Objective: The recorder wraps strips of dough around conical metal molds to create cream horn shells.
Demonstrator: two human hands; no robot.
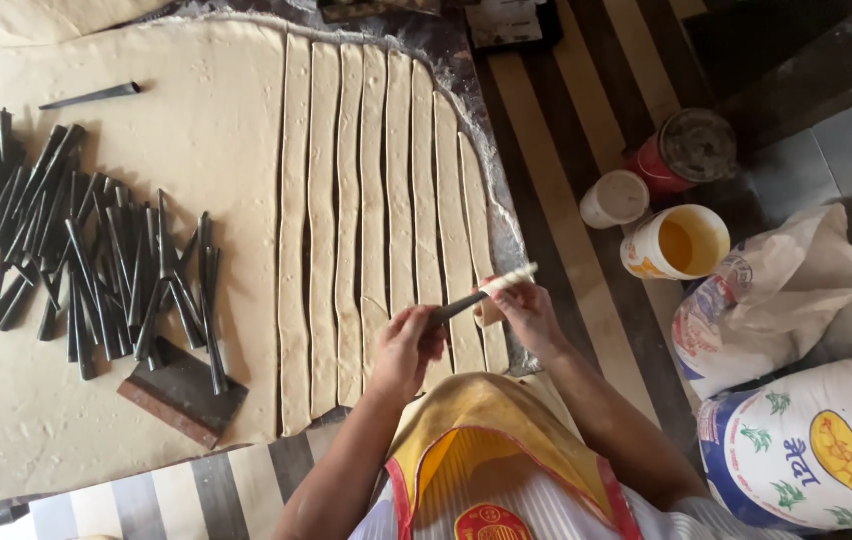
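Dough strip lay slantwise between both hands above the cut dough sheet, long axis rising rightward. Left hand clenched on the dark metal cone; right hand pinched the strip's lower end, nearer of the two.

Looks like a small bakery or pastry prep area worked at floor level. Evidence: big rolled dough sheet cut into long strips, pile of dark metal cone moulds, a flat scraper, striped mat underneath. Bulk sacks and open tubs alongside, probably flour and fat, contents unclear.
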